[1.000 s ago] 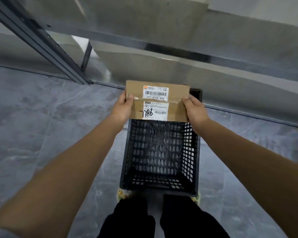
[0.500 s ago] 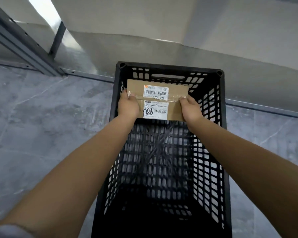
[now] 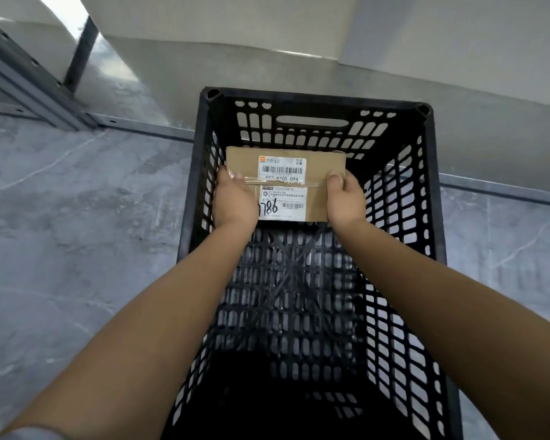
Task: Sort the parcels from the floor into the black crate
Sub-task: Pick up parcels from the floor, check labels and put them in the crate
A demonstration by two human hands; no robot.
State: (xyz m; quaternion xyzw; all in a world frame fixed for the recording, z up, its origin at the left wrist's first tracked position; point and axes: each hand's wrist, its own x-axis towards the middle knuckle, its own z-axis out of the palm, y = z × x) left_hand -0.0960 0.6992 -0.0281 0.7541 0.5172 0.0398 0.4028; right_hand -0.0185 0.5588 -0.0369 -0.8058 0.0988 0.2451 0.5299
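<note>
Your left hand point(image 3: 234, 201) and right hand point(image 3: 345, 198) each grip one end of the taped cardboard parcel point(image 3: 285, 182), fingers curled round its edges, holding it inside the black crate point(image 3: 432, 217) near the far wall; whether it already rests on the bottom I cannot tell. The crate's mesh bottom shows no other parcel, so this looks like the first one going in. You still have to let go of it, and no further parcels show on the grey floor point(image 3: 77, 233) in view

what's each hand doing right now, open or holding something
Left hand: grips the left end of the cardboard parcel.
Right hand: grips the parcel's right end, inside the black crate.
</note>
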